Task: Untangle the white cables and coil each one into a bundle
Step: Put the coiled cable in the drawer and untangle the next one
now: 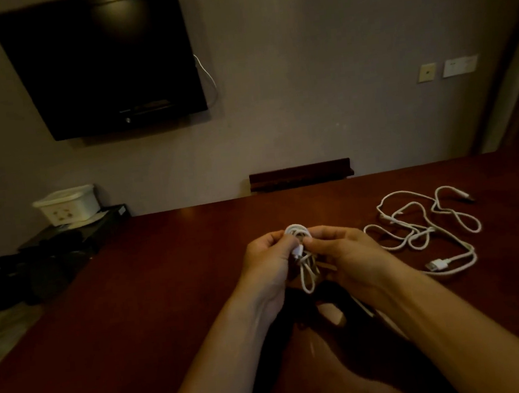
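The dark red desk (pixel 170 269) is wide and polished, so a cable can slide on it easily. On its right part lies the loose cable (pixel 421 227), spread in many open loops that cross each other, with one flat plug near the front; it is not yet coiled, and I think its crossings may tighten into a knot if somebody pulls one end fast. Above the middle of the desk the person holds the small bundle (pixel 300 243) between both hands. The left hand (pixel 268 259) has its fingers curled round the left side of the coil, and the right hand (pixel 347 251) pinches it from the other side, thumb near the top. One loop hangs down under the hands, and a plug end shows between the fingers. The danger here, in my opinion, is that the coil springs open if either grip loosens before the end is tucked, because the hanging loop is not secured.
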The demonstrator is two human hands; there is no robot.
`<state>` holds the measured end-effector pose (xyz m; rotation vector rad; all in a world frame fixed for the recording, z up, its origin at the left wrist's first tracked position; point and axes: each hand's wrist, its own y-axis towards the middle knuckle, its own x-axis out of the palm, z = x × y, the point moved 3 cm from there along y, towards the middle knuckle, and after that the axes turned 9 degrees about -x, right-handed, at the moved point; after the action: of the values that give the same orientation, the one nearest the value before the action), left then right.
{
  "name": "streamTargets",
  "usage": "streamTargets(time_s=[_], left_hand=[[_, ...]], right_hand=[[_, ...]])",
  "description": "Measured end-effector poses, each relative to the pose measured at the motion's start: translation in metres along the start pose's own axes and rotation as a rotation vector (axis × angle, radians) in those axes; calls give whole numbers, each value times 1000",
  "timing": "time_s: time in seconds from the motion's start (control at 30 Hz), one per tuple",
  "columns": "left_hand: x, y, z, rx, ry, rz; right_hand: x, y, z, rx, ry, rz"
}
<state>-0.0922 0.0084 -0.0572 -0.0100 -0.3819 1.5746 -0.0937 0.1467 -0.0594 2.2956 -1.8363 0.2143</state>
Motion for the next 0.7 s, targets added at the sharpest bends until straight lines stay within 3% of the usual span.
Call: streamTargets(time_s=[0.2, 0.3, 0.5, 0.6, 0.7], left_hand=[[-1, -2, 0, 126, 210, 126], [1, -4, -1, 202, 276, 186], [-13, -2, -1, 314, 219, 324], [-15, -3, -1, 316, 174, 296], [-11, -3, 0, 313, 254, 208]], right_hand=[[4, -3, -2, -62, -151, 82], [5, -4, -3, -256, -431, 110], [6, -5, -7, -457, -643, -52], [5, -5, -10, -437, -561, -30], [2, -3, -5, -275, -337, -34]])
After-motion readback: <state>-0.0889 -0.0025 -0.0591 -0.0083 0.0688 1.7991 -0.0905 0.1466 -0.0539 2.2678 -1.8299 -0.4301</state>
